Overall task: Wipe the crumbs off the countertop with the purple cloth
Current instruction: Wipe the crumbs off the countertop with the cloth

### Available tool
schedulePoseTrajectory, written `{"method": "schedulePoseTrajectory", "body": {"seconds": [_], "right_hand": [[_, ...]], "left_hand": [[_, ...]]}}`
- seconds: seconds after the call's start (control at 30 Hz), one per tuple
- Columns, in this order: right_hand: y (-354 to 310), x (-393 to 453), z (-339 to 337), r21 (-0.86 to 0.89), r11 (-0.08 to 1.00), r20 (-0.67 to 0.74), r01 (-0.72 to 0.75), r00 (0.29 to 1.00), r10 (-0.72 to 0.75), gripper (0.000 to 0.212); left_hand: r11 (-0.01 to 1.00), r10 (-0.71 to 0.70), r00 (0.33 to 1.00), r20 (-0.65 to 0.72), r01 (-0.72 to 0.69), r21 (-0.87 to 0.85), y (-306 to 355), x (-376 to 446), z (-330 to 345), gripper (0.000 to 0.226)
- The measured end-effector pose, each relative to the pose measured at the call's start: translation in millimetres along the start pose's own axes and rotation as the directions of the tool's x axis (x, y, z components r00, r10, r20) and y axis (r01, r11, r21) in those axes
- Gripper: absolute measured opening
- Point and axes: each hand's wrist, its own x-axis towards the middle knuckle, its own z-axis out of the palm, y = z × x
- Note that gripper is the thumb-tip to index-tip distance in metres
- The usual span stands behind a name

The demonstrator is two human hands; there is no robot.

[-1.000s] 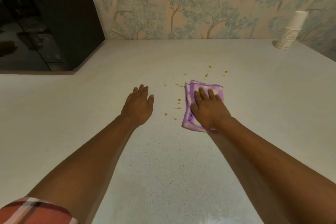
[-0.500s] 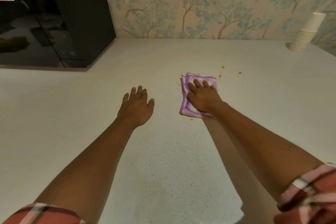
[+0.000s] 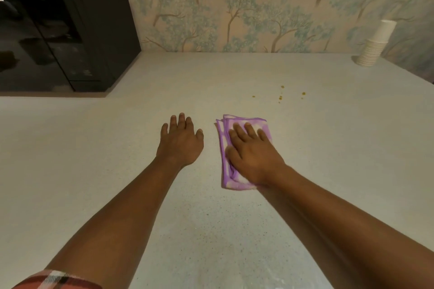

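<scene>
You're mid-wipe: right hand (image 3: pixel 252 156) pressed flat, fingers spread, on the folded purple cloth (image 3: pixel 244 150), left hand (image 3: pixel 180 141) open and flat on the countertop (image 3: pixel 94 148), so next I'd push toward those crumbs (image 3: pixel 280 96) farther back-right.

Home kitchen: speckled countertop (image 3: pixel 211 230), black microwave (image 3: pixel 63 35) at left, tree-pattern wallpaper (image 3: pixel 246 7) behind, stack of paper cups (image 3: pixel 373 47) in the corner.
</scene>
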Motion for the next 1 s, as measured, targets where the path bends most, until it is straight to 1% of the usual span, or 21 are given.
{"method": "schedulePoseTrajectory", "body": {"seconds": [0.1,0.13,0.2,0.27,0.3,0.33,0.43,0.47,0.57,0.6,0.7,0.77,0.93,1.0], "right_hand": [[13,19,-11,-0.022,0.997,0.031,-0.079,0.996,0.08,0.063],[14,23,-12,-0.032,0.996,0.039,-0.079,0.996,0.08,0.063],[9,24,-9,-0.034,0.999,0.042,0.001,0.999,0.0,0.063],[10,32,-4,-0.009,0.992,0.034,0.127,0.991,-0.126,0.063],[9,34,-4,-0.017,0.988,0.037,0.156,0.987,-0.156,0.062],[10,40,-6,-0.022,0.988,0.039,0.156,0.987,-0.155,0.061],[13,62,-11,-0.053,0.995,0.047,0.082,0.996,-0.08,0.062],[12,68,-10,-0.056,0.995,0.052,0.078,0.996,-0.075,0.062],[16,83,-7,-0.08,0.979,0.058,0.186,0.982,-0.181,0.062],[22,90,-8,-0.093,0.976,0.059,0.197,0.98,-0.192,0.062],[42,116,-17,-0.138,0.984,0.056,0.11,0.993,-0.103,0.06],[56,131,-24,-0.131,0.99,0.055,0.06,0.997,-0.053,0.06],[117,147,-31,-0.178,0.98,0.047,-0.09,0.994,0.1,0.056],[115,149,-31,-0.151,0.982,0.069,-0.11,0.99,0.121,0.057]], "left_hand": [[1.0,0.008,1.0,-0.003,-0.008,0.004,4,-1,2,0.068],[1.0,0.011,1.0,-0.003,-0.011,0.012,3,-1,2,0.068],[1.0,0.005,1.0,-0.001,-0.005,0.013,2,-2,2,0.068],[0.999,-0.017,1.0,-0.015,0.017,0.032,4,7,0,0.069],[0.999,-0.023,1.0,-0.017,0.024,0.037,2,7,-1,0.069],[0.999,-0.023,1.0,-0.013,0.024,0.04,1,7,-2,0.069],[0.999,0.0,1.0,0.004,0.0,0.035,2,2,1,0.069],[0.999,0.004,1.0,0.005,-0.004,0.032,1,0,2,0.069],[1.0,0.0,1.0,-0.002,0.0,0.028,-4,-2,5,0.069],[1.0,0.001,1.0,-0.004,-0.001,0.028,-4,-1,5,0.069],[1.0,0.003,1.0,0.007,-0.003,0.031,-2,0,4,0.068],[0.999,-0.002,1.0,0.004,0.002,0.032,-3,0,5,0.068],[0.999,-0.012,1.0,0.001,0.012,0.032,-5,1,7,0.068],[0.999,-0.021,1.0,0.008,0.021,0.033,-3,-1,5,0.067]]}}
